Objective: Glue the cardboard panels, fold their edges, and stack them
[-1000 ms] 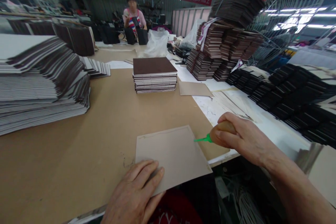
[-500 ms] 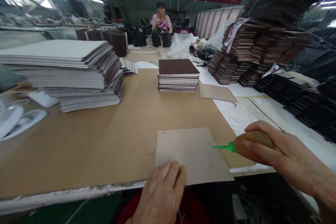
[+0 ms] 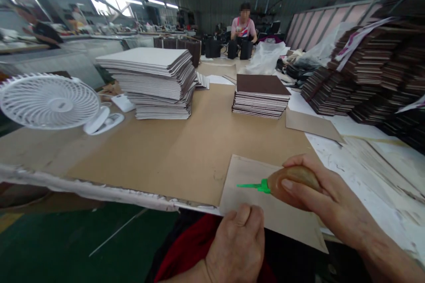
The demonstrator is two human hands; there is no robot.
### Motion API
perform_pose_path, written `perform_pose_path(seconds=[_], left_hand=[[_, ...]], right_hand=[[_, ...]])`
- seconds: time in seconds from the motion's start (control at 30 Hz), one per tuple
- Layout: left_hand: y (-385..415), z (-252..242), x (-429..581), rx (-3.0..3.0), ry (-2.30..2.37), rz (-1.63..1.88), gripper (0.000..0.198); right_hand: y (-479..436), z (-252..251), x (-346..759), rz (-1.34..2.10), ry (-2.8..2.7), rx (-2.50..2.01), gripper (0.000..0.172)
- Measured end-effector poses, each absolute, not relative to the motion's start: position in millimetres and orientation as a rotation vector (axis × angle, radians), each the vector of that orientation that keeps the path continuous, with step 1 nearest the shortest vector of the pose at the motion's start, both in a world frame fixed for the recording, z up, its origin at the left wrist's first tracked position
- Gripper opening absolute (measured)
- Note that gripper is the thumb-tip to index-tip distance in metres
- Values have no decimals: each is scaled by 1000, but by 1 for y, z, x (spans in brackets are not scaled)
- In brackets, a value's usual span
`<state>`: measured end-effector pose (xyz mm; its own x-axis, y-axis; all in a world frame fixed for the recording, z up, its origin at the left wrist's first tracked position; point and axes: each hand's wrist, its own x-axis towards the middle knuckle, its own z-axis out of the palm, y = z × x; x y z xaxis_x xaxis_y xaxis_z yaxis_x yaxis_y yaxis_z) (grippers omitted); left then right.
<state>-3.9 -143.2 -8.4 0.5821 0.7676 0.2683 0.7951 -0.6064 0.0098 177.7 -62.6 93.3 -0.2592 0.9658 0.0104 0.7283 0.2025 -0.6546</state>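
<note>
In my right hand [image 3: 335, 208] is an amber squeeze bottle [image 3: 282, 185] with a thin green nozzle. It lies nearly level, its tip pointing left over a beige board sheet [image 3: 279, 219]. Whether the tip touches the sheet I cannot tell. A faint line runs along the sheet's far edge. My left hand [image 3: 239, 243] is closed at the sheet's near edge, its fingers curled and the thumb partly hidden. The sheet overhangs the table's front edge. Farther back stands a pile of square boards with a dark brown top [image 3: 260, 86].
A tall pile of white-faced boards [image 3: 159, 75] stands left, beside a white fan [image 3: 49, 104]. On the right are a loose board [image 3: 312, 126] and high stacks of dark brown pieces [image 3: 368, 70]. A person [image 3: 244, 26] sits at the back.
My right hand has carried the bottle left, so its nozzle now reaches farther over the sheet. The sheet is turned somewhat. My view has swung left, bringing in the whole fan.
</note>
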Motion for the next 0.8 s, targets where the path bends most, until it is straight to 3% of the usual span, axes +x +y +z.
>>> perform_pose_path(seconds=[0.27, 0.8], left_hand=[[-139, -8, -4, -2632, -1381, -361, 33], [-141, -29, 5, -2537, -1355, -692, 27]], right_hand=[[-64, 92, 164, 891, -2075, -1484, 23], [-62, 89, 149, 1023, -2275, -1342, 11]])
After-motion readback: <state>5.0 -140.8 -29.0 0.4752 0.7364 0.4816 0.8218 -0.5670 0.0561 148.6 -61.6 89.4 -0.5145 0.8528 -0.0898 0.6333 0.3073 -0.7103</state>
